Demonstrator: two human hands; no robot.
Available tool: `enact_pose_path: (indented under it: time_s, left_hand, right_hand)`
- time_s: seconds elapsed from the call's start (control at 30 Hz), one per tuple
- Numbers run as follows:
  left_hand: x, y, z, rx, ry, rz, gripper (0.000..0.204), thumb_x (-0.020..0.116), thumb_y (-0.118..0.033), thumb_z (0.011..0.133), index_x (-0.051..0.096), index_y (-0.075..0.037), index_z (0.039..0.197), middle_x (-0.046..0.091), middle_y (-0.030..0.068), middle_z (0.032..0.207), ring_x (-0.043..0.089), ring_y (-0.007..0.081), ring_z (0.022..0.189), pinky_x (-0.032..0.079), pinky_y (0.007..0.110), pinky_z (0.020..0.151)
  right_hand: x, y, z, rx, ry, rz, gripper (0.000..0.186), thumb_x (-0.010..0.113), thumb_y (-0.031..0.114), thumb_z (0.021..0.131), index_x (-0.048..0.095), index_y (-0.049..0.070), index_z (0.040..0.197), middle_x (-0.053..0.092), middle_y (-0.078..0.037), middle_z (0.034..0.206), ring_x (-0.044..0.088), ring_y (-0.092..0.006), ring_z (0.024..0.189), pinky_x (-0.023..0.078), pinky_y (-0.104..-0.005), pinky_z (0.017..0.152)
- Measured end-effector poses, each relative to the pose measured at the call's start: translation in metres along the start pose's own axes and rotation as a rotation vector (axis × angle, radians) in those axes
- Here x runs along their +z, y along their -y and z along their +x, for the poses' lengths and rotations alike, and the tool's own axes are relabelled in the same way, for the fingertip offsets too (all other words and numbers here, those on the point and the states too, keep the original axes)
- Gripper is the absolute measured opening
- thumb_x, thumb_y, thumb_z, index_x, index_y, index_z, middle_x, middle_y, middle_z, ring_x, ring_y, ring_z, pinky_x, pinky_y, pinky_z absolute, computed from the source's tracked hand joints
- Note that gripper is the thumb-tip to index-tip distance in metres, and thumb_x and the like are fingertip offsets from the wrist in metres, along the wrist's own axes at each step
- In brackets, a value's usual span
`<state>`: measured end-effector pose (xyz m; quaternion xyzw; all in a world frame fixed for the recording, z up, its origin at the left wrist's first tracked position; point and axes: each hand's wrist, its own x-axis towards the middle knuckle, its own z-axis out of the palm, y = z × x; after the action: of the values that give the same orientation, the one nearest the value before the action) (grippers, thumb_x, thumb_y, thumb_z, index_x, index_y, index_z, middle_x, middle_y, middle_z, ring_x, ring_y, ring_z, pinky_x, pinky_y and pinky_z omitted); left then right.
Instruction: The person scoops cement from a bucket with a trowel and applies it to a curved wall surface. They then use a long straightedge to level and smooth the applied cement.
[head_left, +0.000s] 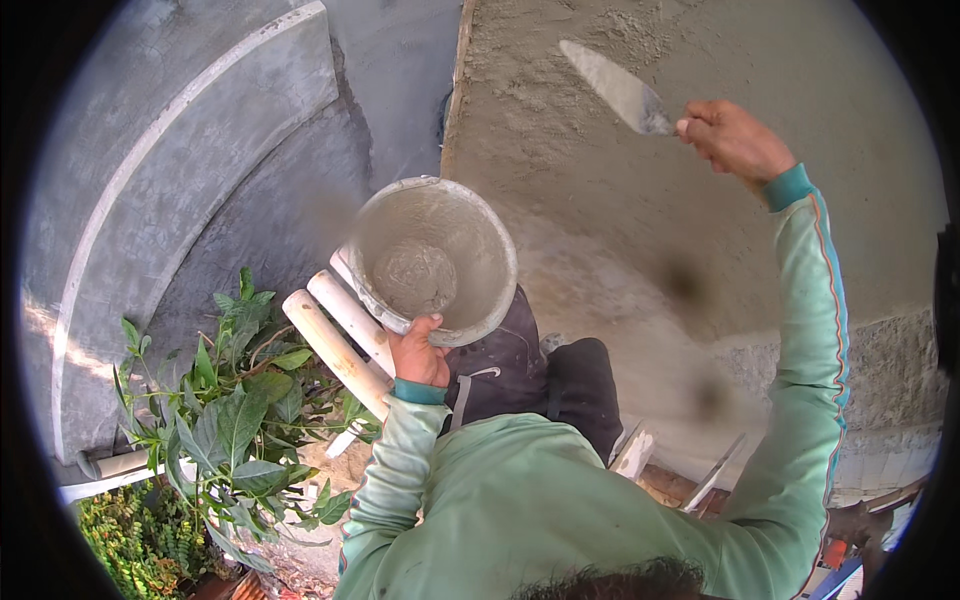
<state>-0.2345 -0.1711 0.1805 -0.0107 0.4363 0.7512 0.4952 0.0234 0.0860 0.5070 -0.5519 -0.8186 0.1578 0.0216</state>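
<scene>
My right hand (733, 142) is closed round the handle of a pointed trowel (622, 88). The trowel's blade lies close to the wet mortar wall (560, 150); whether it touches I cannot tell. Lower and to the left, my left hand (420, 352) grips the near rim of a grey bucket (490, 270). The bucket is tilted so its mouth shows, with wet mortar (412, 278) at the bottom and smeared up the inner walls.
Pale wooden poles (335, 350) stand left of the bucket. A leafy plant (235, 425) grows at lower left, below a smooth grey wall (250, 120) with a curved ledge. A wooden strip (459, 80) edges the mortar wall. Boards (712, 475) lie at lower right.
</scene>
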Motion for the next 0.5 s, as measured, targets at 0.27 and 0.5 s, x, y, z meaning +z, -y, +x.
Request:
enact_pose_path:
  time_s: [0.27,0.5]
  left_hand:
    - [0.065,0.034,0.004,0.14,0.341,0.181,0.114,0.059,0.019,0.074,0.0,-0.014,0.165,0.037,0.0153,0.155,0.061,0.0171,0.094,0.053,0.03,0.085]
    - [0.045,0.012,0.022,0.218,0.444,0.44,0.109,0.06,0.016,0.075,0.002,-0.009,0.165,0.035,0.0178,0.157,0.062,0.0179,0.099,0.053,0.028,0.085]
  right_hand:
    - [0.27,-0.001,-0.029,-0.316,-0.293,-0.565,0.019,0.064,0.015,0.085,0.065,0.004,0.101,0.067,-0.013,0.09,0.071,-0.0298,0.092,0.058,-0.0422,0.072]
    - [0.252,0.016,-0.033,-0.34,-0.431,-0.625,0.013,0.067,0.016,0.08,0.067,0.008,0.09,0.065,-0.008,0.084,0.07,-0.0226,0.079,0.056,-0.0362,0.062]
